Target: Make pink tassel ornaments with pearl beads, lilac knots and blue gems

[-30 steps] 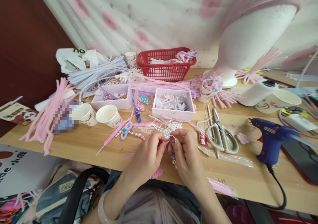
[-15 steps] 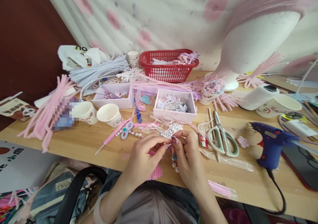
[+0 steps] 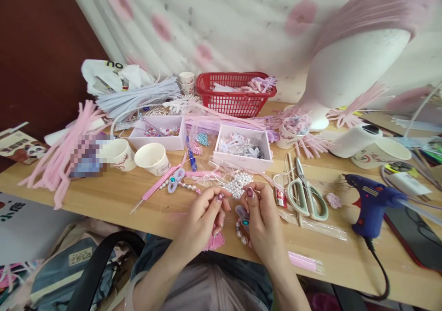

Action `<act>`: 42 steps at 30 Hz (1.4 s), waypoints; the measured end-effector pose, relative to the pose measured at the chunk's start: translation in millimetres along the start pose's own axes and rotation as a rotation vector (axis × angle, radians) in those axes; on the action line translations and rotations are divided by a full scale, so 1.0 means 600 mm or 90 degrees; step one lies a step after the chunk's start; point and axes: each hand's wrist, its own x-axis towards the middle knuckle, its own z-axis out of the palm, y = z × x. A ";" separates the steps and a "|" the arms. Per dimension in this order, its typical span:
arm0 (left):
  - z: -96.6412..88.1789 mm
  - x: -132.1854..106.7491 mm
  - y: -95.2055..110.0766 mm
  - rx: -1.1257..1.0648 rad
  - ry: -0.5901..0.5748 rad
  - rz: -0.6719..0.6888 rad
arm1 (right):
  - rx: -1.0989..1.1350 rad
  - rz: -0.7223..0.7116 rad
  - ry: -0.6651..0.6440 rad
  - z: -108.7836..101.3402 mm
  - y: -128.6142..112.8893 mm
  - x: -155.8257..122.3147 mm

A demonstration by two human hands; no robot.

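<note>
My left hand is closed in a pinch, thumb against fingertips; whatever is between them is too small to make out. A pink tassel shows just under it. Facing it across a small gap, my right hand pinches too, and its contents are also unclear. Against the right hand's inner side lies a strand of pearl beads with a teal gem on a pale loop bow. Beyond the fingertips is a pile of loose white pearls. A second beaded strand with a bow rests to the left.
White boxes of beads and charms, paper cups and a red basket stand farther back. To the right are scissors, a blue glue gun, a phone and a foam head.
My hands, whose fingertips met over the pearls, have drawn apart. The teal gem and bow beside my right hand now show more fully. The view has shifted slightly.
</note>
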 end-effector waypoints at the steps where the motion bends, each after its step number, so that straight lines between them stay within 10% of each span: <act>1: 0.003 0.001 -0.001 -0.056 -0.003 -0.029 | 0.018 0.006 0.017 -0.001 -0.002 0.000; 6: 0.020 0.001 0.004 -0.062 -0.024 -0.074 | 0.043 0.030 0.065 -0.009 -0.010 0.003; 13: 0.057 -0.008 0.022 0.323 0.036 0.196 | 0.169 0.053 0.055 -0.019 -0.019 0.006; 32: 0.068 0.012 -0.020 0.614 0.063 0.598 | 0.405 0.082 0.158 0.007 -0.032 0.006; 42: 0.050 0.005 0.009 0.167 -0.006 0.247 | 0.514 0.170 0.167 0.007 -0.014 0.018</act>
